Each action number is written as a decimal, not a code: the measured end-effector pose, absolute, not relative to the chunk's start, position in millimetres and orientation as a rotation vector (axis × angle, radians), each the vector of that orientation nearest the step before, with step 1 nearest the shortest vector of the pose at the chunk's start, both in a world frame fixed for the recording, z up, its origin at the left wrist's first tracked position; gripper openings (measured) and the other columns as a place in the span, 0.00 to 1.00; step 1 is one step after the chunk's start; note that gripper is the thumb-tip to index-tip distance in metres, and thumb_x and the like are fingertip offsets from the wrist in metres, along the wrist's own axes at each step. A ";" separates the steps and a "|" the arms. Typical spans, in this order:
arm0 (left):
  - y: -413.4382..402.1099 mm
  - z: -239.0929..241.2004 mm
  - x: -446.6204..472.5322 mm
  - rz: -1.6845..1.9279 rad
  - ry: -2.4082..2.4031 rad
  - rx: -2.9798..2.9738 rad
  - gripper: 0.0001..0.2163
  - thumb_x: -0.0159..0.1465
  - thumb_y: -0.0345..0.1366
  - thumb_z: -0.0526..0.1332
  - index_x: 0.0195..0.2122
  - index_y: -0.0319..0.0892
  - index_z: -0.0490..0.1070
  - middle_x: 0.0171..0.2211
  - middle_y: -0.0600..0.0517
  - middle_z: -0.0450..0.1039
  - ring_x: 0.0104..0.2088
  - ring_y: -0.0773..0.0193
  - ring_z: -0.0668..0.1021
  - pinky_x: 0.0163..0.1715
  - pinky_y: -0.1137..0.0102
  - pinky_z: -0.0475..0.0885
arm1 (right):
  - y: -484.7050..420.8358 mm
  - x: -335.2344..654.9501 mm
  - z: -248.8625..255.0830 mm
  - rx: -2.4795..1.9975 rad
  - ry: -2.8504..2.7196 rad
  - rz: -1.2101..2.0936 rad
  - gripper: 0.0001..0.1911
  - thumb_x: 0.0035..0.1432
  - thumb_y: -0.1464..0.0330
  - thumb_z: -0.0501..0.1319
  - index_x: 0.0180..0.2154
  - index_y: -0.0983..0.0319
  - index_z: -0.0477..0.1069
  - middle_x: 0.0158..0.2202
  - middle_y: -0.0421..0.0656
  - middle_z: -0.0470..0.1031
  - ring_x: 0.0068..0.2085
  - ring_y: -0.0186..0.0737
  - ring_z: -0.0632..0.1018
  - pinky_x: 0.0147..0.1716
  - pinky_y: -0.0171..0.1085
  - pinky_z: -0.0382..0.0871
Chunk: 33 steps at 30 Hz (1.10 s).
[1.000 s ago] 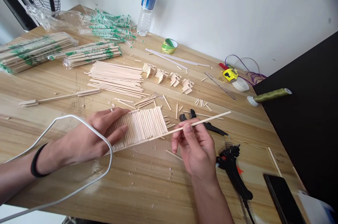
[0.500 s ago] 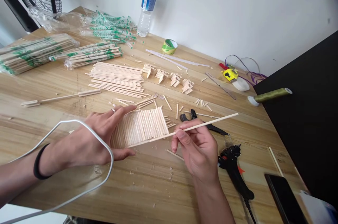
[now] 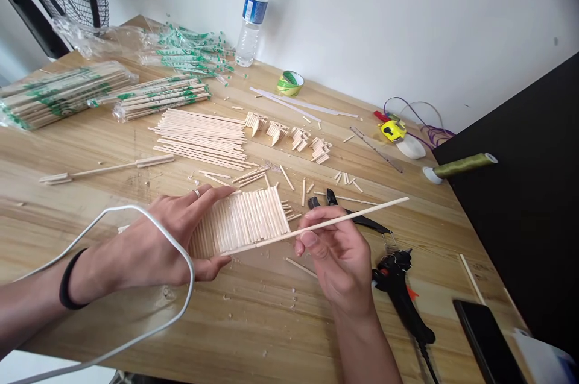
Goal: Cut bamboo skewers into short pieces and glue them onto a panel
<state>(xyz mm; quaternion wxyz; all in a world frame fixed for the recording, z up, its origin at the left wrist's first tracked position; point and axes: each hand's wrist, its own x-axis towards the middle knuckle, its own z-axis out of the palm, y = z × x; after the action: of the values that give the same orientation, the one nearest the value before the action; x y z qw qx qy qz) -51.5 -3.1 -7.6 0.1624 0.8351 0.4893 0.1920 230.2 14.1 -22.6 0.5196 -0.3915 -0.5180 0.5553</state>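
Observation:
My left hand [image 3: 181, 233] is wrapped over a panel of short wooden sticks [image 3: 246, 215] set side by side, thumb on the near edge and fingers on the far one. Between the thumb and fingers of my right hand [image 3: 337, 251] is one long wooden chopstick [image 3: 362, 213]. Its left end lies along the panel's near edge, and its right end points out past my hand. Part of the panel is hidden under my left palm. A white cable [image 3: 149, 218] crosses in front of my left wrist.
Cutting pliers [image 3: 362, 215] and a black glue gun [image 3: 400, 293] lie right of my right hand, with a phone [image 3: 488, 342] beyond. Behind are loose chopsticks [image 3: 199, 137], small stick stacks [image 3: 299, 138], wrapped bundles [image 3: 63, 94], a bottle [image 3: 252, 16] and a tape roll [image 3: 289, 82].
Both hands keep their grips almost unchanged. The view has shifted very slightly, and the chopstick stays along the panel's near edge.

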 end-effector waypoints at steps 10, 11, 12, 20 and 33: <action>1.7 -2.6 -49.7 0.439 1.377 2.225 0.37 0.61 0.48 0.67 0.69 0.40 0.60 0.55 0.41 0.79 0.45 0.47 0.85 0.43 0.58 0.79 | 9.0 227.2 -17.7 -0.965 -1.327 1.384 0.20 0.59 0.56 0.75 0.51 0.52 0.78 0.41 0.41 0.73 0.39 0.39 0.75 0.40 0.40 0.73; 1.3 -1.7 -50.3 0.435 1.364 2.193 0.37 0.61 0.49 0.67 0.69 0.40 0.60 0.57 0.40 0.78 0.47 0.46 0.84 0.45 0.57 0.80 | 8.6 227.4 -17.1 -0.967 -1.331 1.393 0.22 0.58 0.56 0.75 0.52 0.52 0.78 0.42 0.41 0.73 0.38 0.39 0.75 0.39 0.40 0.73; 0.6 -0.5 -51.2 0.437 1.352 2.156 0.37 0.62 0.49 0.66 0.69 0.41 0.60 0.59 0.40 0.77 0.50 0.45 0.83 0.48 0.56 0.80 | 8.4 227.6 -16.6 -0.969 -1.334 1.406 0.24 0.58 0.55 0.76 0.53 0.52 0.77 0.43 0.42 0.73 0.37 0.39 0.74 0.39 0.41 0.73; 0.7 20.0 -62.2 0.369 1.129 1.608 0.34 0.64 0.54 0.61 0.70 0.50 0.63 0.59 0.49 0.74 0.58 0.48 0.76 0.57 0.60 0.74 | 12.2 232.4 -17.8 -0.956 -1.436 1.473 0.25 0.62 0.50 0.71 0.56 0.55 0.74 0.42 0.45 0.74 0.41 0.43 0.76 0.35 0.40 0.71; -4.0 -10.9 -56.2 0.336 0.558 0.871 0.33 0.61 0.65 0.64 0.64 0.54 0.73 0.37 0.53 0.71 0.28 0.68 0.65 0.28 0.72 0.67 | 16.8 233.2 -19.6 -0.951 -1.465 1.437 0.15 0.71 0.56 0.64 0.54 0.54 0.75 0.41 0.42 0.73 0.38 0.38 0.75 0.37 0.37 0.71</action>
<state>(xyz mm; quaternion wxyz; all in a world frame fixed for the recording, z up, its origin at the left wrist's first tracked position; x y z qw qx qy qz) -56.2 -4.0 -10.9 0.8558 0.4142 0.2655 0.1599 233.2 16.8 -19.6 0.4260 -0.3805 -0.5860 0.5748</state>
